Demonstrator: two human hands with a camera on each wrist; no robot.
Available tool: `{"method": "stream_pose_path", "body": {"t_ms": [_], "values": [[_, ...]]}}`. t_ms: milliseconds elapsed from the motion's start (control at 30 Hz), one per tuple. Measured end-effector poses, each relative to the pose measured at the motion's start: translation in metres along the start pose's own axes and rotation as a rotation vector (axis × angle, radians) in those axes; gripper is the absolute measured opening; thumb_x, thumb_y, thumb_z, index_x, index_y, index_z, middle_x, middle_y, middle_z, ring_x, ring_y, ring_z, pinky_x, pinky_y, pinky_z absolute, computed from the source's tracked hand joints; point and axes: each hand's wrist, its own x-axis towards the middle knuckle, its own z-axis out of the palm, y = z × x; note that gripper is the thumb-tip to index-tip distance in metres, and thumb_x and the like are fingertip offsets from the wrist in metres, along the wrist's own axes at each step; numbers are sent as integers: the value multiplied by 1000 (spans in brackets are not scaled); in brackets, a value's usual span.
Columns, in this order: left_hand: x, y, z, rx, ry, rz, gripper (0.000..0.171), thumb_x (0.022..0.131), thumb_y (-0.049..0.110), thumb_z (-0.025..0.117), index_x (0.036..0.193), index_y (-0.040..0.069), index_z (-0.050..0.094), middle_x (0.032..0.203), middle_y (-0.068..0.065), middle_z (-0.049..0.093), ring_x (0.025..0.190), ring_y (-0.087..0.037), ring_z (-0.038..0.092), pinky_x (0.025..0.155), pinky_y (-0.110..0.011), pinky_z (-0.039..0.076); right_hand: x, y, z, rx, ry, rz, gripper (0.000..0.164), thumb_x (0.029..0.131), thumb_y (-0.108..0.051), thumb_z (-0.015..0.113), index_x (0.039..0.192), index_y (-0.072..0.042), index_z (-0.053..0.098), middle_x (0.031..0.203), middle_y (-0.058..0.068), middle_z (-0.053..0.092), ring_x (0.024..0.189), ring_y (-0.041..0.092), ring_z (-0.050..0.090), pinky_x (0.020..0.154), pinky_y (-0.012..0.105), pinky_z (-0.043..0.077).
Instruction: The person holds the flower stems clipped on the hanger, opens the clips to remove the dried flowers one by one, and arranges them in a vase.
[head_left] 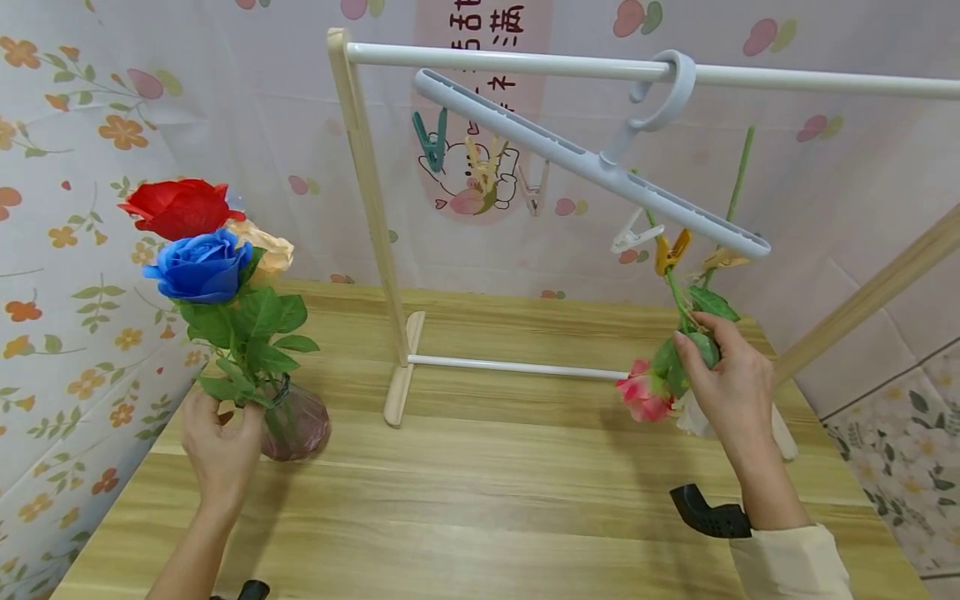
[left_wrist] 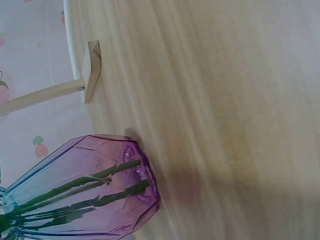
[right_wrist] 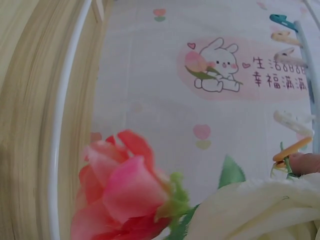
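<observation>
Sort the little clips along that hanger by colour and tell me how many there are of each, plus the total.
Teal clip: 1
Pale yellow clip: 1
Pale pink clip: 1
White clip: 1
Yellow-orange clip: 1
Tan clip: 1
Total: 6

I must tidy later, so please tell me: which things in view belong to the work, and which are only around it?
Seem to belong:
pink flower, at the right grip
white flower
orange clip
hanger
rack
vase with red rose and blue rose, at the left grip

Only around, it seems:
teal clip, holding nothing
patterned backdrop
</observation>
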Motion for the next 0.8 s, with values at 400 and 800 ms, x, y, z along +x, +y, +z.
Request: {"method": "stream_pose_path", "body": {"t_ms": [400, 800], "values": [[-15, 7, -3, -108, -27, -153, 39, 84, 5, 62, 122, -3, 53, 112, 24, 44, 104, 4, 41, 79, -19, 34, -1, -2, -1, 18, 7, 9, 31, 85, -10, 69, 112, 3, 63, 96, 24, 68, 46, -12, 30, 44, 11, 28], [-16, 83, 2, -455, 271, 173, 31, 75, 1, 61, 104, -10, 55, 113, -4, 55, 110, -15, 48, 86, -20, 32, -1, -8, 0, 46, 19, 18, 24, 85, -7, 68, 107, 3, 66, 96, 21, 70, 61, -26, 35, 53, 1, 30]]}}
